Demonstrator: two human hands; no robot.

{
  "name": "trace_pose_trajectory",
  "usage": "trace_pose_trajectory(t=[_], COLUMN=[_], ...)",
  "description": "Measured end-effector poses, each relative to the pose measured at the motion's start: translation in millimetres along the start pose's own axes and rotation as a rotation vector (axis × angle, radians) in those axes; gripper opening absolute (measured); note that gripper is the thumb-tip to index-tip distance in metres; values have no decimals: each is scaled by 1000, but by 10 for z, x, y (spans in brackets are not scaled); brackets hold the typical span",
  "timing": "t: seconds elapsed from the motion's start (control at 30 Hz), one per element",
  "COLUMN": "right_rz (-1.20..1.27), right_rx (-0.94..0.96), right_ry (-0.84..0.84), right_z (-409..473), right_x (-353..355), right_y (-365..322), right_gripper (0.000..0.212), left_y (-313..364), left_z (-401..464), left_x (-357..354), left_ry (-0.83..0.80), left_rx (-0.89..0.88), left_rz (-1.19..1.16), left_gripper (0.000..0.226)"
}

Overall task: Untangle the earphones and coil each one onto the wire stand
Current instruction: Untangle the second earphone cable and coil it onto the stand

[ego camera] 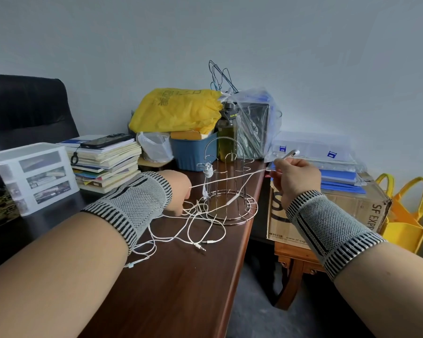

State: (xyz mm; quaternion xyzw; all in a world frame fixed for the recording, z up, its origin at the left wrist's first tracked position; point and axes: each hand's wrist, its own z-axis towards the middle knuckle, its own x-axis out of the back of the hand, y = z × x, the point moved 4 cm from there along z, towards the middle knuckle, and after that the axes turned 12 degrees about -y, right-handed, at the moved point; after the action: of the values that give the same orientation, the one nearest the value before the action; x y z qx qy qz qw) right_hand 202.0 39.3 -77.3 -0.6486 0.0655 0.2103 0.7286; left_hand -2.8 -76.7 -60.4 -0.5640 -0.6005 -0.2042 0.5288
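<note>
White earphone cable [230, 179] pulled taut between left hand [178, 189] and right hand [294, 178], both pinching it, earbud end past right fingers [277, 164], slack tangled on tabletop [181, 276] beside wire stand [227, 189].

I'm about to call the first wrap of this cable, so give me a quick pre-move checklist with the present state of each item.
1. Right hand has the cable end: ok, it pinches the cord with an earbud sticking out above the fingers.
2. Left hand holds the same cord: ok, it grips it near the table.
3. Cord taut between hands: ok, it runs straight in front of the stand.
4. Rest of the tangle freed: not ok, loops and plugs lie crossed on the table.
5. Free peg on the stand: ok, one coil hangs on the left peg, others bare.
6. Taut cord clear of other cables: cannot tell.
</note>
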Motion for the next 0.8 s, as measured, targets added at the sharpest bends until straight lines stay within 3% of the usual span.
trace_pose_trajectory(t=[0.1, 0.4, 0.53, 0.7, 0.8], right_rz=[-75, -155, -174, -200, -196], right_rx=[8, -11, -32, -92, -154], right_ry=[14, -2, 10, 14, -21], right_z=[35, 56, 68, 61, 45], right_x=[24, 33, 46, 74, 49], right_y=[31, 99, 118, 163, 213], right_gripper=[22, 23, 23, 16, 21], left_y=[29, -170, -182, -130, -93], left_z=[27, -15, -88, -105, -133], left_x=[-27, 187, 250, 292, 342], left_ry=[1, 354, 445, 455, 505], left_rx=[44, -85, -145, -293, -362], left_rz=[22, -918, -1173, -1569, -1577], left_gripper=[30, 27, 32, 20, 23])
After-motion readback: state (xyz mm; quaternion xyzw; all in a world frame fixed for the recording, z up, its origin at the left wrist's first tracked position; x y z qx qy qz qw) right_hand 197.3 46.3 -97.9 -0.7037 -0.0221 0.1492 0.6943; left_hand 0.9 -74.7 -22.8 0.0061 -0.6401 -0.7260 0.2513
